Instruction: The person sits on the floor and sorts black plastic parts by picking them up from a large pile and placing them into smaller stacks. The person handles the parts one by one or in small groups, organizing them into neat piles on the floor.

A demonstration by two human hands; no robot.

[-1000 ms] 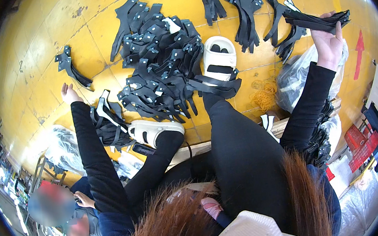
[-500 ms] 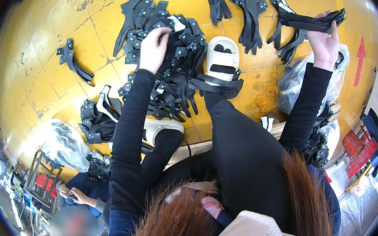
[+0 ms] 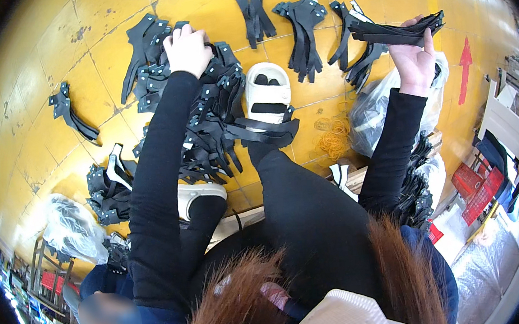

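I sit on a yellow tiled floor (image 3: 44, 64) with a big heap of black straps (image 3: 206, 123) in front of me. My left hand (image 3: 187, 47) reaches out to the far edge of that heap, fingers curled down onto the straps there. My right hand (image 3: 413, 53) is raised at the right and grips a thick bundle of black straps (image 3: 398, 30) held flat. My white sandal (image 3: 268, 92) rests beside the heap, and the other white sandal (image 3: 200, 196) is tucked under my left arm.
Smaller strap bunches lie at the far left (image 3: 70, 111), near left (image 3: 109, 186) and along the top (image 3: 302, 23). A clear plastic bag (image 3: 370, 111) and rubber bands (image 3: 331, 141) lie at the right, another bag (image 3: 72, 227) at the left. A person (image 3: 108, 308) sits at lower left.
My left hand swung from the left side of the floor up across the heap to its far edge. My right hand kept the bundle raised, shifting it slightly.
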